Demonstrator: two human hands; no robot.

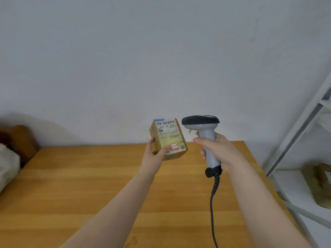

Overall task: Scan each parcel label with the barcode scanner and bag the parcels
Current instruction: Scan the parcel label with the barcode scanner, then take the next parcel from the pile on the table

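Observation:
My left hand [155, 152] grips a small brown cardboard parcel [168, 140] from below and holds it up above the wooden table [89, 185]. Its white shipping label with a barcode and a red sticker faces me. Just to its right, my right hand [217, 149] grips the handle of a grey barcode scanner [206, 133] with a black head. The scanner stands upright, its head level with the parcel's top. A dark coiled cable hangs from the handle's base down past the table's front.
A white metal shelf [295, 140] stands at the right, with a brown parcel [320, 183] lying on it. At the far left edge lie a whitish bag [9, 165] and a brown object [19, 138]. A plain wall rises behind the table.

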